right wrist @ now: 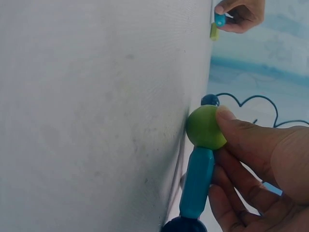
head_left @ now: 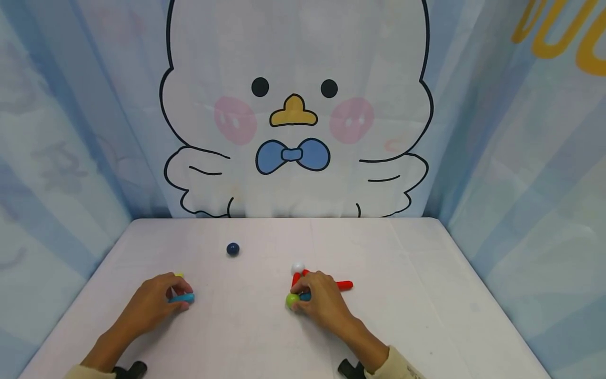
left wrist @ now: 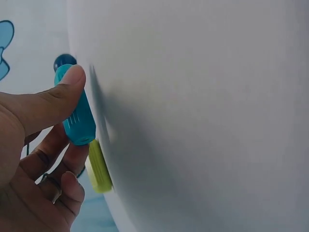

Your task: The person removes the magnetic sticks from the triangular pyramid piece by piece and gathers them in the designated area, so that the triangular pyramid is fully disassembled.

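My left hand [head_left: 150, 302] pinches a light blue stick [left wrist: 79, 116] between thumb and fingers. Just beyond that hand a yellow-green stick [left wrist: 99, 166] lies on the table, mostly hidden in the head view. With thumb and fingers, my right hand [head_left: 324, 302] grips a green ball [right wrist: 206, 127]. One end of a blue stick [right wrist: 196, 181] meets this ball, and a dark blue ball [right wrist: 183, 225] is at its other end. Close by are a white ball [head_left: 297, 267] and red sticks [head_left: 345, 285], partly covered by the right hand.
A separate dark blue ball [head_left: 232, 249] sits toward the back of the white table [head_left: 255, 342], between the two hands. Printed curtains [head_left: 521, 173] enclose the table at the back and both sides.
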Motion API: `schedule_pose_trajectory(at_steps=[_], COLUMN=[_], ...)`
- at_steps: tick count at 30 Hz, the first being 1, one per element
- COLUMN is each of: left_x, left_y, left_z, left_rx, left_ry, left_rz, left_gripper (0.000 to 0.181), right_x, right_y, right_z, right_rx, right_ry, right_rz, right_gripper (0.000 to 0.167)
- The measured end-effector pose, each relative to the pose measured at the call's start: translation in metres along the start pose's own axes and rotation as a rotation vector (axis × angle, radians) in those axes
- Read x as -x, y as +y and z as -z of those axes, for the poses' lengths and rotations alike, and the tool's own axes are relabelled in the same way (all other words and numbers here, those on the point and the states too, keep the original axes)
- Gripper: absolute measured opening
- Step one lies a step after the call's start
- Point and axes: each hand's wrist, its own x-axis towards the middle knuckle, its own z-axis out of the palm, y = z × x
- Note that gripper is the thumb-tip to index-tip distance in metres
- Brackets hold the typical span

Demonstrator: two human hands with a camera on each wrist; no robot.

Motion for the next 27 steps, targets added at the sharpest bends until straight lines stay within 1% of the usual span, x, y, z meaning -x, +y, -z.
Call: schedule_pose_trajectory(at_steps=[6,11,19,24,27], left_x=[0.0,-0.001,-0.002,-0.003,-0.002], left_y=[-0.014,-0.021,-0.023,-0.021,-0.018], left_z=[0.004,0.005,0.006,0.008,0.009], left_rx=[-0.024,-0.029,-0.033,-0.037,-0.053], left_ry=[0.008,0.009,0.011,-0.005,0.007], left_rz=[0.013,0.012,-0.01,0.011,0.015], left_gripper=[0.025,0.024,0.026,0.031,0.033], right_x=[0.0,0.0,0.0,0.002,0.002], right_y=[0.001,0.001,-0.001,-0.001,-0.001], right_z=[-0.001,-0.001,0.001,0.002,0.002], right_rx=[0.011,0.012,0.01,0.005,-0.004], right_ry=[-0.005,-0.003,-0.006,0.0,0.005], right_rz=[-0.004,0.001,0.005,0.018,0.019], right_gripper=[0.026,0.027,0.027,0.026,0.026])
